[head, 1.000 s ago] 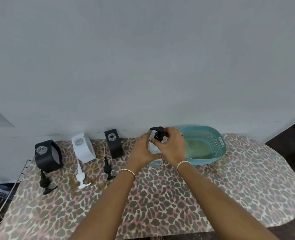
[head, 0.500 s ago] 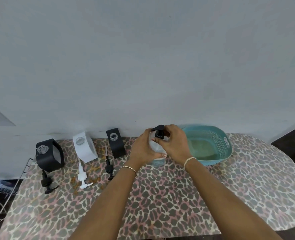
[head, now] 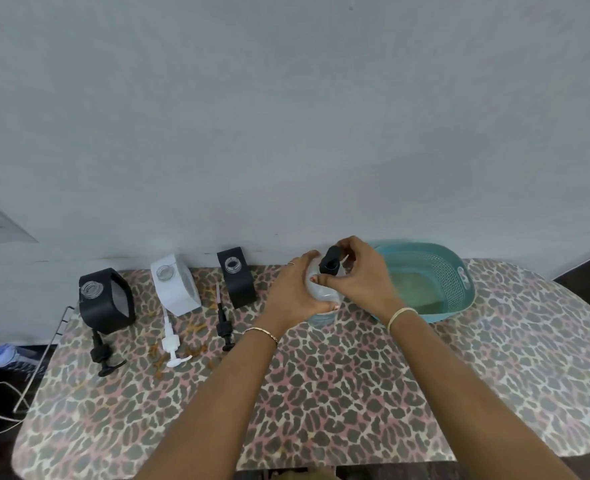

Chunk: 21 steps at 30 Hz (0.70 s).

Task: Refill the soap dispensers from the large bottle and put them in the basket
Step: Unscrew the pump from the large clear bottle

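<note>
Bearing an unreadable label (head: 462, 271), the basket (head: 439, 271) stands beside the large bottle (head: 322, 293).

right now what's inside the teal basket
In the teal basket only its bare floor and perforated walls show; no dispenser is visible. The right hand and wrist cover its near left corner, so that part cannot be checked.

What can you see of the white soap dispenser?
The white dispenser is a boxy, rounded body, plastic by its look, with a clear open neck on top and no pump fitted. It stands on the leopard-print table by the wall, between two black dispensers. A white pump lies close before it; contact is unclear.
</note>
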Each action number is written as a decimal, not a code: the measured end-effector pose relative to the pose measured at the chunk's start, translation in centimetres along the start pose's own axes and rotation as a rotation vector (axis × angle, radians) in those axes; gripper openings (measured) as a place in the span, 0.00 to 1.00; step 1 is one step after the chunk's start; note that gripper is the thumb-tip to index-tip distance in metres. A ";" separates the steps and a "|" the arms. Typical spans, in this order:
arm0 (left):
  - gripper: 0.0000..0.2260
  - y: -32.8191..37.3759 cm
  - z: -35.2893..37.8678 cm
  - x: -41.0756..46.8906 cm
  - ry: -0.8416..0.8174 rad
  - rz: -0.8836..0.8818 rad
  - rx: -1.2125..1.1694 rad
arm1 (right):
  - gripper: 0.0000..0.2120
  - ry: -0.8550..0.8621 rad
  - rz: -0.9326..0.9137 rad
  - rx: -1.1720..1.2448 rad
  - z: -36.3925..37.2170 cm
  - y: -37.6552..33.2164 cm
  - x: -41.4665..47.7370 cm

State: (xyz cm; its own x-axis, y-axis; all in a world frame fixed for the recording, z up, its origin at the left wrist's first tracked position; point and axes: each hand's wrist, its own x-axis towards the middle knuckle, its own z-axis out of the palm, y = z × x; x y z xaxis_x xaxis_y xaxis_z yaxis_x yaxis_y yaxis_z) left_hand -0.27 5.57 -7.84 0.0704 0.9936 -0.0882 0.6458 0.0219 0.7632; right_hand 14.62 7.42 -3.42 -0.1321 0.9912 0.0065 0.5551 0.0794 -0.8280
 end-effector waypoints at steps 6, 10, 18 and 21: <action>0.42 0.2 -0.4 -0.3 0.039 -0.024 -0.079 | 0.18 -0.030 -0.029 0.122 0.3 -0.8 -0.6; 0.43 0.4 -0.4 -0.5 0.032 -0.046 -0.077 | 0.20 -0.095 -0.023 0.142 -0.1 -0.7 -0.4; 0.39 0.6 -0.7 -1.5 0.108 -0.086 -0.104 | 0.15 0.144 0.009 0.041 1.9 -0.8 -1.3; 0.36 0.6 -1.3 -2.2 0.106 -0.087 -0.115 | 0.14 0.091 -0.024 0.079 2.1 -1.3 -2.0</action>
State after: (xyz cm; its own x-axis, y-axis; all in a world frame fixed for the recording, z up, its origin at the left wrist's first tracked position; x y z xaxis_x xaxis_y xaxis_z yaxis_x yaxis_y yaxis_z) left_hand -1.01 3.57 -6.37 -0.0662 0.9934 -0.0935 0.5543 0.1145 0.8244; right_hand 12.49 5.10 -3.52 -0.0677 0.9949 0.0746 0.4855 0.0982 -0.8687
